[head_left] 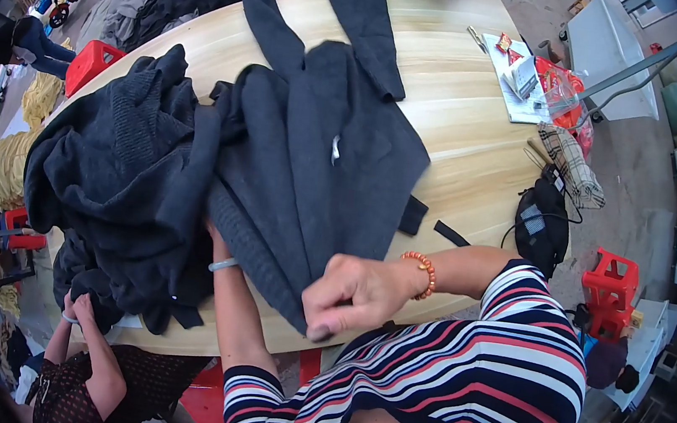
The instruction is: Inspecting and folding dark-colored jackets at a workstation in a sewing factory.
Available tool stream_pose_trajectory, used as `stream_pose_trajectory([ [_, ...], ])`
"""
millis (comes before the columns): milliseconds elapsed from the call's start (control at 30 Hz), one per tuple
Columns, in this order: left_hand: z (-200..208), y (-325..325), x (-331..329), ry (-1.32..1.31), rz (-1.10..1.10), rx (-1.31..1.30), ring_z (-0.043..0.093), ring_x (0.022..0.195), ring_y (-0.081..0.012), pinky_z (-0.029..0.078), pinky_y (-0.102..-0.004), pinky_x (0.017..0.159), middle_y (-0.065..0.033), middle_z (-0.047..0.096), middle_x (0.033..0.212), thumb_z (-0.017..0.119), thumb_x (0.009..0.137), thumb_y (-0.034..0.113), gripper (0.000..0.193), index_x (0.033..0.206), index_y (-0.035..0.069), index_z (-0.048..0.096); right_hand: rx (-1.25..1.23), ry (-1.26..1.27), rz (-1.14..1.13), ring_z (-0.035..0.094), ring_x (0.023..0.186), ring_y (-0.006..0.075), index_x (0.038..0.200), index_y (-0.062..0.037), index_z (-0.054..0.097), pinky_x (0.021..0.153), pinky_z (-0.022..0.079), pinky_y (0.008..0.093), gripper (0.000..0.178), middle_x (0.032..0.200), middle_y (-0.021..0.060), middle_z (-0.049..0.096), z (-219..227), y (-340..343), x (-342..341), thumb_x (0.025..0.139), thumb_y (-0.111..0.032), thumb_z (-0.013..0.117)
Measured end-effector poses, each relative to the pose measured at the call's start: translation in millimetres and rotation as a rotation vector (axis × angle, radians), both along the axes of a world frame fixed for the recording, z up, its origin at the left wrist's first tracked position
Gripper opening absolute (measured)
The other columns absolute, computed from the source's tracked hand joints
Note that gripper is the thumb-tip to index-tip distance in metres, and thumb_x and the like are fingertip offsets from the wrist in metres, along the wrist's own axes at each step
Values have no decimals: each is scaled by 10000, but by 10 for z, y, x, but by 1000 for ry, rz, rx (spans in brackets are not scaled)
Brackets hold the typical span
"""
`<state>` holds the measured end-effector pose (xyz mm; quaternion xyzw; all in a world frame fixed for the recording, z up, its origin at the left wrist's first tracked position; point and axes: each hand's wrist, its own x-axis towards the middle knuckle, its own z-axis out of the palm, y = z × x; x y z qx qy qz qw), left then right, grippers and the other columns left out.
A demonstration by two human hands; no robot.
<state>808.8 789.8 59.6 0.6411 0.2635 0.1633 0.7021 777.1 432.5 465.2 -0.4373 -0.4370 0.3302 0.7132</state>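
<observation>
A dark grey knit sweater (338,144) lies spread across the wooden table in front of me, its sleeves stretched toward the far side. My right hand (349,297), below an orange bead bracelet, is closed at the sweater's near corner and grips its ribbed hem. My left hand (213,234) reaches in at the sweater's left edge, beside the pile; the cloth hides its fingers. To the left, touching the sweater, is a heaped pile of dark knit garments (130,152). A small white tag (335,150) shows on the sweater.
Dark strips (451,234) and a black pouch with a cord (541,224) lie on the right of the wooden table (456,82). Papers (526,91) and red packets sit farther back. At lower left, a co-worker's hands (77,310) touch the pile. Red stools (610,283) stand around.
</observation>
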Motion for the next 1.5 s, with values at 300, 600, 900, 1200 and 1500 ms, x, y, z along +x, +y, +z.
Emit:
stream_pose_trajectory([
  [300,693,767,-417,564,-235,162,542,1186,-246,442,-369,1001,-240,538,1335,703,895,314,665,1301,-156,466,-287,29,403,573,574,166,761,-15,609,551,447,344,331,613,56,598,-558,109,-847,934,-289,671],
  [600,2188,-1191,-858,364,204,455,562,1154,-330,434,-401,1013,-246,556,1291,683,904,477,784,1403,-49,385,-739,-915,-1079,569,1151,367,1308,-81,530,989,446,454,671,1210,163,622,-1603,-95,1375,710,-209,805],
  [900,2174,-1667,-1258,373,-147,545,661,950,-427,531,-465,821,-257,694,971,680,881,357,419,1031,-33,657,-1008,-696,-769,668,794,340,890,11,685,760,499,455,308,774,222,653,-2281,-280,1481,857,-295,696],
  [1200,3959,-2305,-1141,-218,-432,205,664,996,-207,503,-321,894,-165,712,1047,689,925,236,386,1139,-80,625,-19,227,-946,624,1055,185,1194,67,600,953,506,335,396,1176,133,640,-391,-708,1923,1040,-289,519],
  [1500,4104,-2256,-1494,-300,-328,256,630,1029,-202,505,-345,919,-131,679,1154,671,898,171,389,1226,-28,605,34,-769,-1406,509,1296,304,1456,21,407,1148,363,412,563,1435,192,501,1300,-1255,1500,1049,-366,445],
])
